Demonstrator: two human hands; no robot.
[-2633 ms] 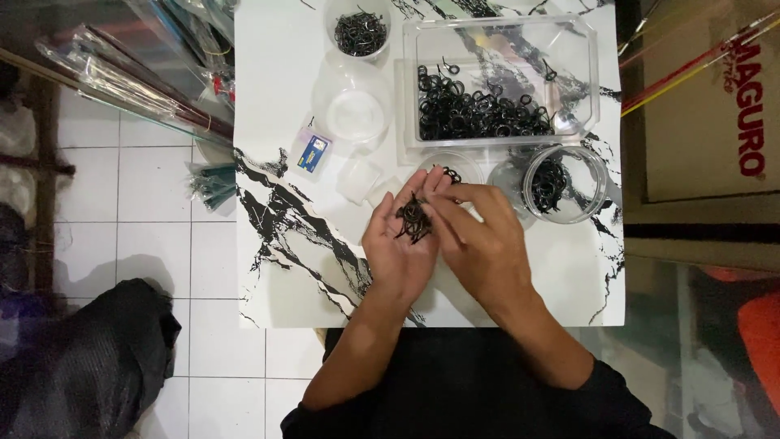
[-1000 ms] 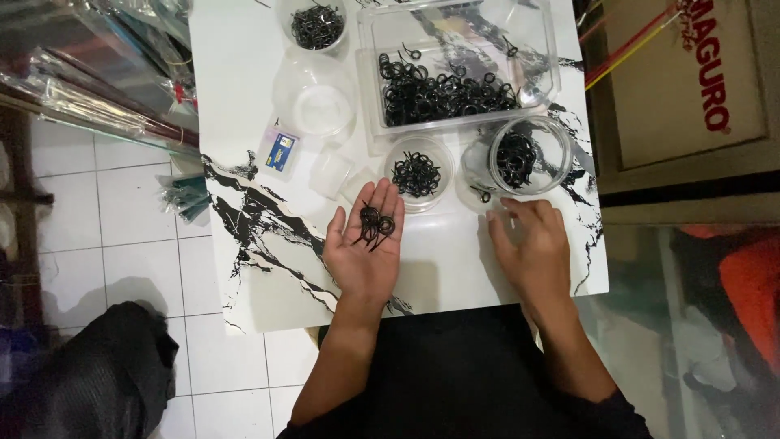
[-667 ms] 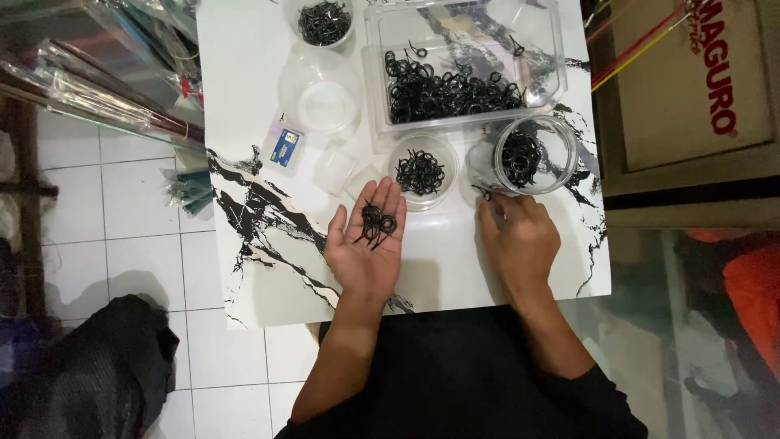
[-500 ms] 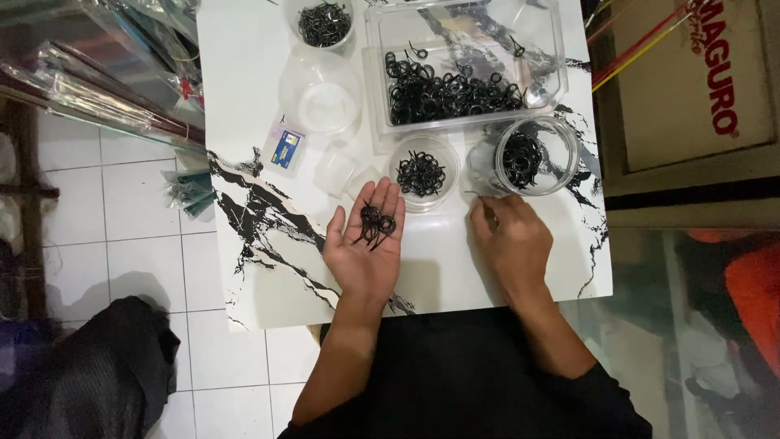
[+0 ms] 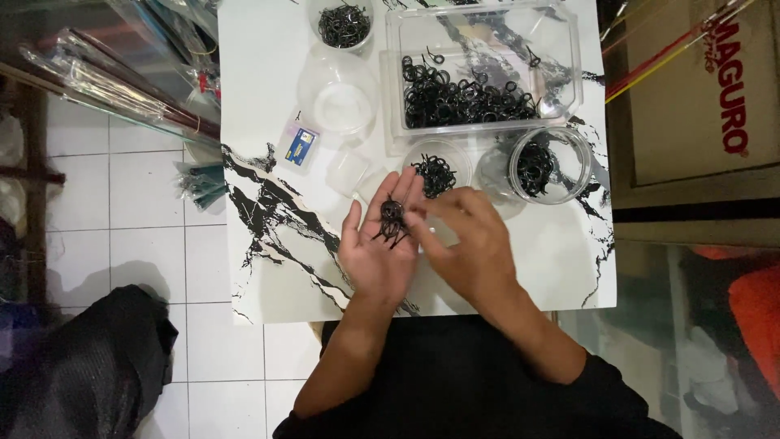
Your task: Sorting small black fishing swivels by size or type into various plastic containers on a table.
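My left hand (image 5: 379, 248) lies palm up over the marble-patterned table (image 5: 268, 106), cradling a small pile of black ring parts (image 5: 392, 218). My right hand (image 5: 470, 244) has come across beside it, its fingertips pinched together at the edge of that pile; it is blurred, so whether it holds a part is unclear. Just beyond the fingers stands a small clear round cup (image 5: 436, 167) with black ring parts in it. A larger clear round jar (image 5: 551, 165) with more black parts stands to the right of that cup.
A clear rectangular tub (image 5: 479, 73) of black rings stands at the back. An empty clear bowl (image 5: 337, 93), another small cup of black parts (image 5: 343, 23), a small blue-labelled packet (image 5: 299, 146) and small clear lids (image 5: 351, 172) lie left. Cardboard box (image 5: 699, 89) right, tiled floor left.
My right hand left the table spot in front of the round jar and swung left to my left palm. My left hand stayed palm up with the pile.
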